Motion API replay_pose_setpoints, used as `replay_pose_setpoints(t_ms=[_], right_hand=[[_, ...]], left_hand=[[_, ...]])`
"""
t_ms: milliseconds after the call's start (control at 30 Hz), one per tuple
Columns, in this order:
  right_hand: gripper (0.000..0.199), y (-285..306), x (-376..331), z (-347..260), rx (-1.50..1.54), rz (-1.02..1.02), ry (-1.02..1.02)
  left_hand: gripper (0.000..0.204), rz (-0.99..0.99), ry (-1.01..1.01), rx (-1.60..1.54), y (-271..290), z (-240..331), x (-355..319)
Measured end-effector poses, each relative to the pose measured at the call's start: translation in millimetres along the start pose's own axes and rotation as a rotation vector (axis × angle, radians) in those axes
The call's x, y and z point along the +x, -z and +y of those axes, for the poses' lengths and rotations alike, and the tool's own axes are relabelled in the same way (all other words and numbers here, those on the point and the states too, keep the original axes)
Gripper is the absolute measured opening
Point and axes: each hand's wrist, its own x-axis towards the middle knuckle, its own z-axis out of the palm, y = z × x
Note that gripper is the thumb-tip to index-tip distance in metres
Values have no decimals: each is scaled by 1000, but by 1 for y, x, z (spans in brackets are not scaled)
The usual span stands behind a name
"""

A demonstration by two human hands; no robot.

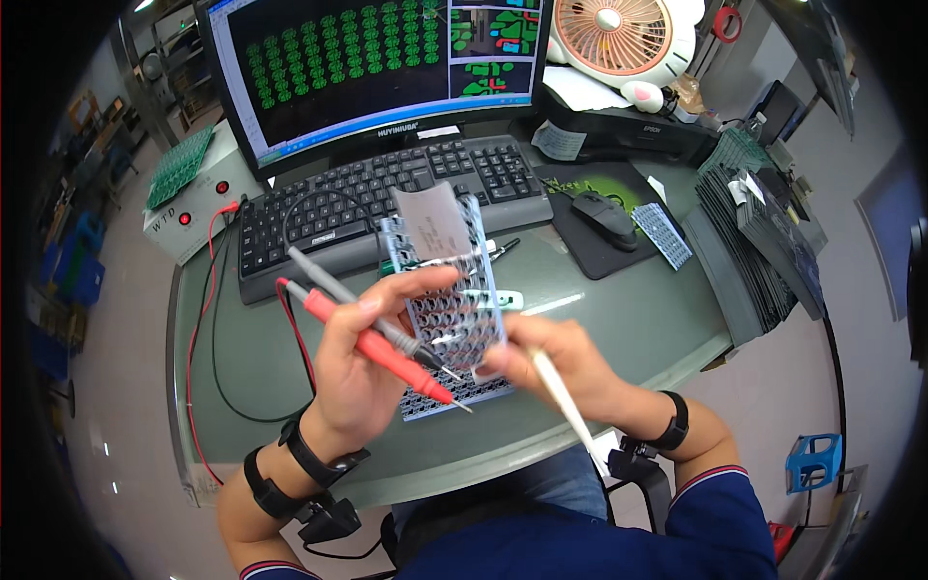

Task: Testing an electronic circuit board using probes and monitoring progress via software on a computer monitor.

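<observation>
A red test probe (377, 350) and a grey-and-black test probe (338, 295) lie across my left hand (360, 372), held between thumb and fingers, their metal tips pointing down right. The forefinger of this hand reaches over a panel of small circuit boards (449, 324). My right hand (561, 362), slightly blurred, pinches the panel's lower right edge. From the same hand a white pen-like stick (561, 396) points down. A greyish see-through sheet (431, 222) covers the panel's upper part. Beneath, another circuit board panel (430, 408) rests on the table.
Behind the panel stand a black keyboard (319, 227) and a monitor (358, 58). To the right are a mouse (604, 220), a small board panel (662, 235) and stacked dark trays (744, 251). Left, a white box (198, 217) feeds red and black leads (215, 290) along the table (261, 367).
</observation>
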Motion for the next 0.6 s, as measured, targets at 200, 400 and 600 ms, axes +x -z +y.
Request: replay_pose_setpoints(t_ms=[200, 400, 600], right_hand=[[18, 37, -11, 7, 29, 279, 6], [27, 59, -16, 16, -426, 76, 244], [40, 51, -18, 19, -690, -269, 340]], left_hand=[[38, -214, 296, 823, 11, 16, 24], [36, -266, 238, 1018, 15, 17, 23], [36, -724, 215, 743, 37, -2, 0]])
